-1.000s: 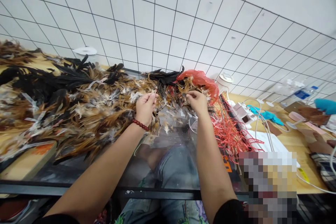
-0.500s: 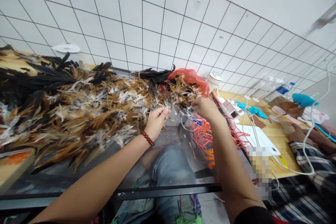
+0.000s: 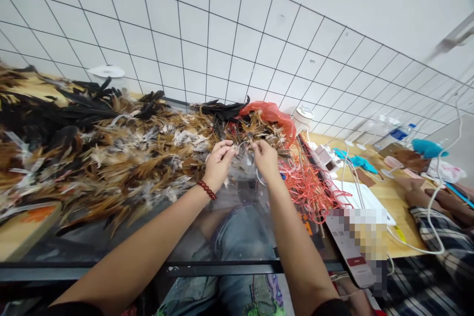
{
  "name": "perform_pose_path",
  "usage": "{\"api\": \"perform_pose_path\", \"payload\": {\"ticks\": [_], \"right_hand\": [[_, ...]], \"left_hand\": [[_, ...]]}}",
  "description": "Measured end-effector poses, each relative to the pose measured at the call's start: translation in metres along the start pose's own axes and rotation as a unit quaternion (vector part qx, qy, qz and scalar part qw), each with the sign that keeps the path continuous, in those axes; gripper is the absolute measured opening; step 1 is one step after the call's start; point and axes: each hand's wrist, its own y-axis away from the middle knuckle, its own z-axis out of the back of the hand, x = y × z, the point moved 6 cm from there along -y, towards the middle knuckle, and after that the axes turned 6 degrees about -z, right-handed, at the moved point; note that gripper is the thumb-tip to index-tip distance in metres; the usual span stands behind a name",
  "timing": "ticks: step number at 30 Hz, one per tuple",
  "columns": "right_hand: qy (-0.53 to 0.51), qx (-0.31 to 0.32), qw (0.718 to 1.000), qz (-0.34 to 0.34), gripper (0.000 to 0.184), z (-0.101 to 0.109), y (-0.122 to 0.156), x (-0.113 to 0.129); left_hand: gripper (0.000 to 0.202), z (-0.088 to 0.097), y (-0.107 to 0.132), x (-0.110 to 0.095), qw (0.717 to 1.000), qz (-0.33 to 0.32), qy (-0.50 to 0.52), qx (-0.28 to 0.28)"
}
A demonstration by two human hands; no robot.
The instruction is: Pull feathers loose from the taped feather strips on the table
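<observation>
Working in the head view, the only view, position both hands in front of the body, over the near edge of the feathers (image 3: 148, 150). The left hand (image 3: 217, 163) stands at the right end of the pile, thumb and index finger narrow; whether they grip anything is too small to tell. The right hand (image 3: 265, 160) is just beside it, fingertips pinched together, apparently on a thin pale strand (image 3: 243, 144) that spans the gap between the hands.

Feathers spread leftward from the left hand across the dark sheet (image 3: 240, 191); more lie just beyond the right hand, against the red bag (image 3: 272, 111). Red cords (image 3: 314, 190) lie to the right of the right forearm, near it.

For good control, judge the following. Keep the pinch at the fingertips, so that the strand remains visible. Apply light, even tension; a fine strand may slip or snap under a sharp pull. Hold it above the feathers, whose loose barbs could catch it. Keep the right elbow inward: swinging wide could drag the cords or knock the phone (image 3: 346, 244) near the table edge.
</observation>
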Motion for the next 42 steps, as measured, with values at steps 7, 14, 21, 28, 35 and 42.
{"api": "perform_pose_path", "payload": {"ticks": [7, 14, 21, 28, 35, 42], "right_hand": [[0.067, 0.004, 0.995, 0.078, 0.027, -0.04, 0.03, 0.006], [0.006, 0.002, 0.991, 0.135, 0.028, -0.035, 0.035, 0.011], [-0.349, 0.082, 0.933, 0.033, 0.034, -0.054, 0.023, -0.004], [-0.319, -0.011, 0.947, -0.045, 0.031, -0.046, 0.012, -0.026], [-0.172, -0.012, 0.98, 0.102, 0.029, -0.034, 0.03, 0.003], [-0.382, 0.123, 0.913, 0.069, 0.045, -0.043, 0.024, 0.003]], "left_hand": [[0.017, -0.003, -0.006, -0.002, 0.992, -0.046, -0.084, 0.085], [0.024, 0.004, -0.006, 0.024, 0.986, 0.049, -0.12, 0.106], [0.024, 0.003, -0.009, 0.017, 0.993, 0.09, 0.0, 0.08], [0.023, 0.011, -0.011, 0.003, 0.998, 0.037, 0.054, -0.005], [0.027, -0.003, -0.006, 0.009, 0.985, 0.035, -0.097, 0.136], [0.028, -0.001, -0.011, 0.008, 0.979, 0.038, -0.107, 0.168]]}}
